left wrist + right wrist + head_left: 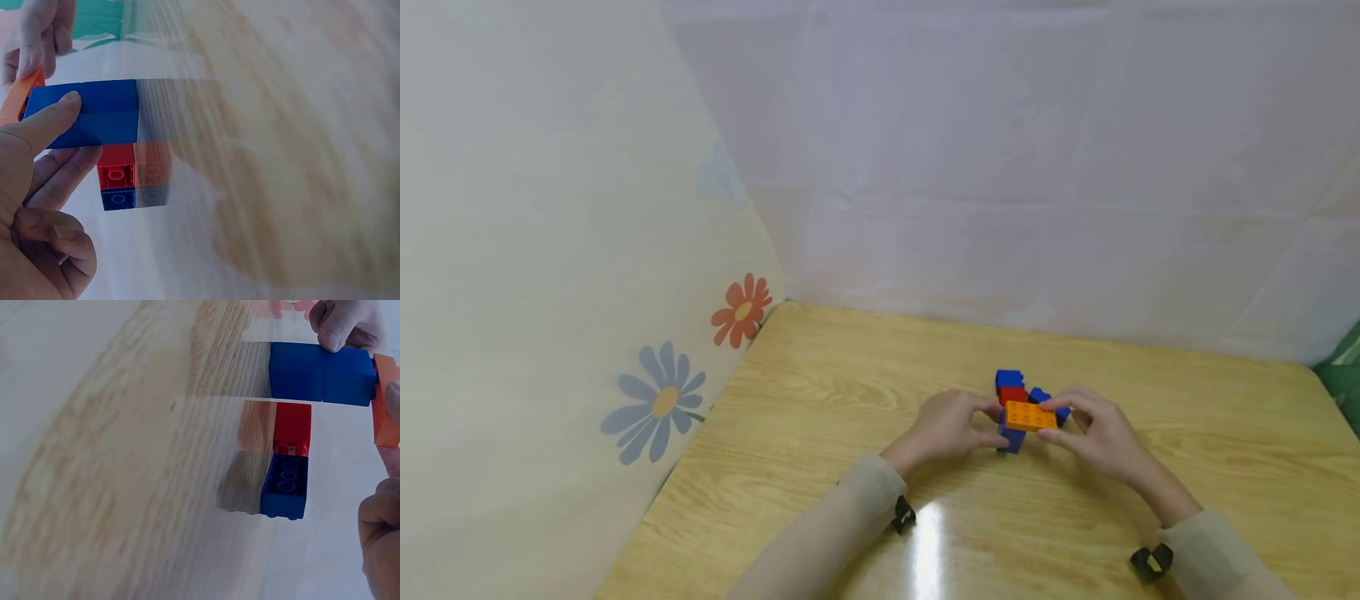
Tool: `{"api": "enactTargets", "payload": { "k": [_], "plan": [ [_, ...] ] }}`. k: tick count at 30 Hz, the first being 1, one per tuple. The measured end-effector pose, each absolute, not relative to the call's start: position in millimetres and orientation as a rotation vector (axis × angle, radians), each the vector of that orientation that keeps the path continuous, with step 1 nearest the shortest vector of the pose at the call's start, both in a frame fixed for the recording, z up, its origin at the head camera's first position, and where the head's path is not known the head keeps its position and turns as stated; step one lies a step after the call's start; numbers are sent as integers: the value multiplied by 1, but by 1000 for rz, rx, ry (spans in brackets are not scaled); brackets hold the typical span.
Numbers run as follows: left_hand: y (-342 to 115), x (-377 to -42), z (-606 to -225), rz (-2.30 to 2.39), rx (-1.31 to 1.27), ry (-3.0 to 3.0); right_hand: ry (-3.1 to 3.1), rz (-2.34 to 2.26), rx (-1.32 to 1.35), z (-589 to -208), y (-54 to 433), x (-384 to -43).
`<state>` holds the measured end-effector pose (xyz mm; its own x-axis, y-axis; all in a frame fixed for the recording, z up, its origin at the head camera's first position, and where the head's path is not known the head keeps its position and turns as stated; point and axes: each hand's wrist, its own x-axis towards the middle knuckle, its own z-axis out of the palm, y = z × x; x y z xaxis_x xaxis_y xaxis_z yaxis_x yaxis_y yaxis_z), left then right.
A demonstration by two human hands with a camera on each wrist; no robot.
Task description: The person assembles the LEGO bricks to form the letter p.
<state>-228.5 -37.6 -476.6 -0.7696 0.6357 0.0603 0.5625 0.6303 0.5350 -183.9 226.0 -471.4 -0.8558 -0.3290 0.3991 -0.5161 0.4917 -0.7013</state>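
Note:
My left hand (951, 423) grips a stack of two blue bricks (84, 114) standing on the table, the thumb flat along one side and a finger on the other. With thumb and fingertips, my right hand (1101, 433) pinches an orange brick (1028, 416), studs facing up. The orange brick lies across the top of the blue stack, jutting out to the right, and a narrow gap shows between them in the right wrist view. Close behind the stack are a red brick (292, 427) and a blue brick (284, 487) lying on their sides.
Another blue brick (1039, 394) sits just behind the orange one, partly covered by the right hand. The wooden table (850, 367) meets a white cloth backdrop (962, 167) behind and a flower-printed panel (550, 292) on the left. Green material (1343, 375) shows at the far right.

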Motion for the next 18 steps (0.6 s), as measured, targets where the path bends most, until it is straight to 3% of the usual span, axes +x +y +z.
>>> {"api": "enactTargets", "payload": {
  "k": [18],
  "plan": [
    [-38, -229, -476, 821, 1033, 2718, -2519, 1198, 799, -470, 225, -185]
  ]
}}
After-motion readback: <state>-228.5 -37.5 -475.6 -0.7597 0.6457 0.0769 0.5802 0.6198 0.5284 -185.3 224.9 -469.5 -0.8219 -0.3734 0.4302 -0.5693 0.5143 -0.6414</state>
